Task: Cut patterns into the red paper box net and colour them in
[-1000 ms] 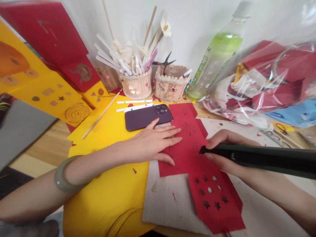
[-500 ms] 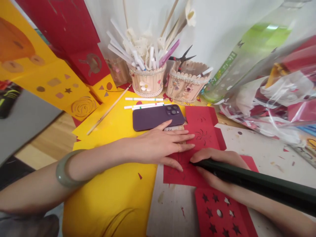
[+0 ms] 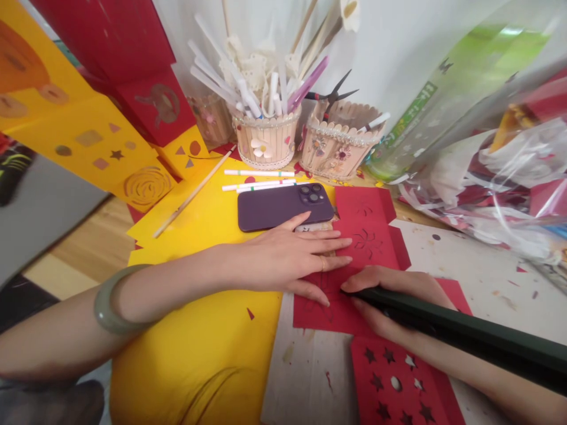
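The left hand (image 3: 290,257) is lying flat with its fingers spread, pressing down on a red paper sheet (image 3: 367,248) that is resting on a pale cutting board (image 3: 310,366) in the middle of the table. A ring is showing on one finger, and a pale green bangle (image 3: 108,304) is sitting on the forearm at the near left. The thumb side of this hand is touching the near edge of a dark purple phone (image 3: 283,206), which is lying camera-side up on yellow paper (image 3: 208,330) just beyond the hand.

The right hand (image 3: 394,307) is coming in from the right and closing around a dark green cutting tool (image 3: 452,333) — its fingers are pinching the shaft near the tip, and the tip is meeting the red sheet right beside the left hand's little finger. Thin flower-like cuts are showing in the red sheet just beyond the fingers.

A second red sheet with star and round holes (image 3: 398,383) is lying at the near right, under the right forearm. Far across the table, two stick-built pots are standing side by side: the left pot (image 3: 266,144) is holding white pens and sticks, the right pot (image 3: 339,144) a pair of black scissors (image 3: 332,94). White pens (image 3: 259,180) are lying just before them — and a green bottle (image 3: 443,94) is leaning at the far right above a clear plastic bag (image 3: 496,183) of red paper.
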Available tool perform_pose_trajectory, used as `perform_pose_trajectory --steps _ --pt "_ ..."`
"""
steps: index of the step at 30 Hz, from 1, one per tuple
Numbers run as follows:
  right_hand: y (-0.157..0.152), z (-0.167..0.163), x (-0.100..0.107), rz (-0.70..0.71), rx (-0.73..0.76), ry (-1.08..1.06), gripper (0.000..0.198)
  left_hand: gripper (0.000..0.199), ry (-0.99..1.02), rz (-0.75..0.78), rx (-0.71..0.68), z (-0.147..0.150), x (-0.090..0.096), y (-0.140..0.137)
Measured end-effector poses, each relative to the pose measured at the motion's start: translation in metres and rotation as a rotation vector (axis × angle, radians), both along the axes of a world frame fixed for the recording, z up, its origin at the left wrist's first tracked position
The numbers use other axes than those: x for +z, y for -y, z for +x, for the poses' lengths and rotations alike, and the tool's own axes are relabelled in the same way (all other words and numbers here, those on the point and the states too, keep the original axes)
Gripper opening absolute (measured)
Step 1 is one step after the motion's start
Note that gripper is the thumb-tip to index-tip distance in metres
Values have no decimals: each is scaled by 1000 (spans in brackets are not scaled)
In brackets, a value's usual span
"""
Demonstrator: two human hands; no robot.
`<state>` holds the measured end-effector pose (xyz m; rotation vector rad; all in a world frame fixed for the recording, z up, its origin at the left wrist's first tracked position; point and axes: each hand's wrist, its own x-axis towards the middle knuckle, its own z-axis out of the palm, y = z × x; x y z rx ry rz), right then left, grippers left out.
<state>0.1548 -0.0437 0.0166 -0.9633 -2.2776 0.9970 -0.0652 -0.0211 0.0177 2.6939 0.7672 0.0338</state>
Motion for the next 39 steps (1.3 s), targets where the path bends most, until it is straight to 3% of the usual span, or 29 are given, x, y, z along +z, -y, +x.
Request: perform_pose_trajectory --steps 26,39 --pt "2 -1 -1 56 18 24 25 58 14 15 4 0 -3 0" --pt "0 -2 0 89 94 -22 22 49 33 32 -16 -2 -3 0"
